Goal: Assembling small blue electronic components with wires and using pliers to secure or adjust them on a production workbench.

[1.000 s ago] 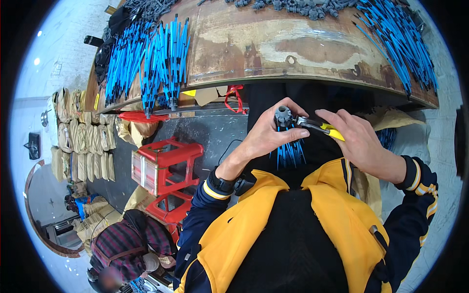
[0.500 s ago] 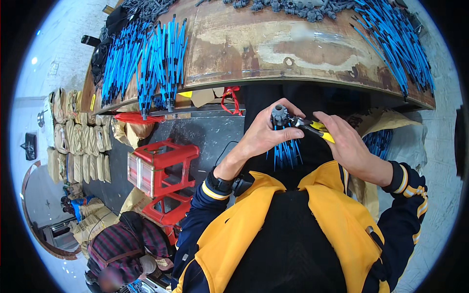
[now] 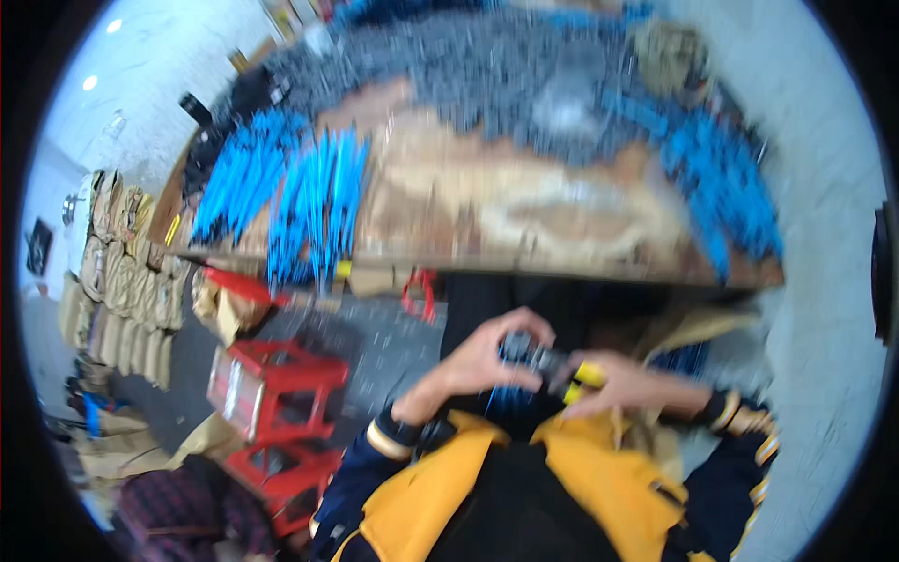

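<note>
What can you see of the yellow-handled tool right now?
The yellow-handled tool looks like pliers: bright yellow, plastic-looking grips with dark parts, and a darker front end. The right hand grasps it by the grips, below the table's near edge, its front pointing left toward the dark gray fitting in the left hand. Motion blur hides whether its jaws are closed or touch the fitting.

The left hand (image 3: 479,361) holds a grey fitting (image 3: 516,347); the right hand (image 3: 626,385) holds yellow-handled pliers (image 3: 588,376) beside it, near a wooden table (image 3: 426,192) bearing blue rods (image 3: 320,192).
</note>
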The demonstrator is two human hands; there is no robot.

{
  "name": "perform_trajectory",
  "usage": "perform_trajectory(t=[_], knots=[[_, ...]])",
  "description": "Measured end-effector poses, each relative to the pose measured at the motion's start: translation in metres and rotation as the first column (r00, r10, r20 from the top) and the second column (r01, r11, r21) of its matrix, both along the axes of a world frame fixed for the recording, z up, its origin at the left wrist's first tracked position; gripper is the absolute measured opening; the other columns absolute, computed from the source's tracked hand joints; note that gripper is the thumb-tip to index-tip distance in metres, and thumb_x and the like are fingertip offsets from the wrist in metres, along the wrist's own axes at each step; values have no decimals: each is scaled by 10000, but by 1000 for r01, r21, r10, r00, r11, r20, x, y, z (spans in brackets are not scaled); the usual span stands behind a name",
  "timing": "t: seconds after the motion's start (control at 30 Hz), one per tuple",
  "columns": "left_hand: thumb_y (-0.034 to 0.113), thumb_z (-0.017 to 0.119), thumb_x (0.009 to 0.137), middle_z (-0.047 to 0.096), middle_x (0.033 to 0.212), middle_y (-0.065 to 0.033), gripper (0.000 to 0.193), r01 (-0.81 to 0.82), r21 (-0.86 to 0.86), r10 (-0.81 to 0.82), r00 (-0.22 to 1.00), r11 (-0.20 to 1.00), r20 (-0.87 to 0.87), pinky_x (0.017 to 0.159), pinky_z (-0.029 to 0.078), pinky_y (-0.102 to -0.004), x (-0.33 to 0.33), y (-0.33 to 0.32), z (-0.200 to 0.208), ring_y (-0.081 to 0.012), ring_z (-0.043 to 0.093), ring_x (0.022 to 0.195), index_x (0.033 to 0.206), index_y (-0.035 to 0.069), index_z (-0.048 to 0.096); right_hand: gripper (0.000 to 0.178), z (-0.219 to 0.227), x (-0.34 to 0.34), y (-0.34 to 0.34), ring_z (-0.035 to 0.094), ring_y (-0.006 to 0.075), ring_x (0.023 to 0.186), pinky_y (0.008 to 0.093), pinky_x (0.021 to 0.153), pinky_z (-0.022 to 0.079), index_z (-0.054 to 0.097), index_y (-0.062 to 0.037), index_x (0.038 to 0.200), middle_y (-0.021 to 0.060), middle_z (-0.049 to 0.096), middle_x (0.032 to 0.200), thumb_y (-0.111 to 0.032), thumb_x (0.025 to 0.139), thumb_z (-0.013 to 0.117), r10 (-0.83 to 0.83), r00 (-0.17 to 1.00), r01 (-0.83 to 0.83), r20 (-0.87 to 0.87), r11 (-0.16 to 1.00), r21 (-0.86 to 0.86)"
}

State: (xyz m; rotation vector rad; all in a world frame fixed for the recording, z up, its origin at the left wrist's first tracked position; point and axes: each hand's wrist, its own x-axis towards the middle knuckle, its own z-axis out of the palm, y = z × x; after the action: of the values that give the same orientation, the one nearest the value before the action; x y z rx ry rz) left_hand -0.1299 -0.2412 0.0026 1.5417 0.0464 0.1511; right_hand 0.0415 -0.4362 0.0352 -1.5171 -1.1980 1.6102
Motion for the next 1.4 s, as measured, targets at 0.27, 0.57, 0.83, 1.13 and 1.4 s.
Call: perform_trajectory(t=[0.27, 0.57, 0.83, 1.13, 1.4], knots=[[126, 817, 761, 642, 1060, -7, 462, -217, -130, 202, 972, 968, -116, 946, 441, -268, -3, -20, -1, -88, 563, 1019, 1179, 53, 635, 462, 8, 2, -7, 642, 303, 711, 385, 674, 528, 530, -47, 1188, 138, 596, 777, -321, 862, 710, -392, 579, -221, 715, 768, 601], [105, 761, 829, 659, 1085, -11, 412, 34, -106, -36, 999, 994, -18, 935, 447, -245, -11, -3, -23, -67, 567, 1020, 1210, 26, 626, 422, -54, -2, -16, 662, 273, 800, 359, 693, 535, 544, -91, 1242, 101, 654, 921, -349, 925, 648, 29, 961, -95, 274, 968, 232], [102, 770, 818, 662, 1052, -5, 412, -108, -176, 92, 991, 978, -95, 916, 450, -243, -9, -9, 0, -69, 579, 971, 1201, 30, 636, 495, 53, 9, 16, 615, 227, 696, 344, 667, 519, 511, -20, 1246, 68, 596, 772, -354, 918, 670, 126, 895, -124, 429, 992, -33], [65, 758, 804, 667, 1032, -9, 428, -91, -234, 64, 990, 968, -124, 869, 472, -237, -12, -5, -17, -69, 592, 918, 1211, 29, 635, 458, 22, -15, 4, 635, 192, 638, 316, 618, 518, 483, -21, 1290, 87, 624, 782, -288, 949, 632, -23, 835, -26, 549, 996, 82], [78, 763, 811, 663, 1029, -6, 390, -106, -251, 106, 994, 962, -12, 836, 467, -230, -8, -3, -20, -62, 579, 903, 1178, 30, 643, 444, 55, 2, 21, 627, 189, 680, 316, 593, 514, 523, 15, 1223, 102, 625, 884, -279, 923, 665, 88, 968, -66, 235, 993, -101]])
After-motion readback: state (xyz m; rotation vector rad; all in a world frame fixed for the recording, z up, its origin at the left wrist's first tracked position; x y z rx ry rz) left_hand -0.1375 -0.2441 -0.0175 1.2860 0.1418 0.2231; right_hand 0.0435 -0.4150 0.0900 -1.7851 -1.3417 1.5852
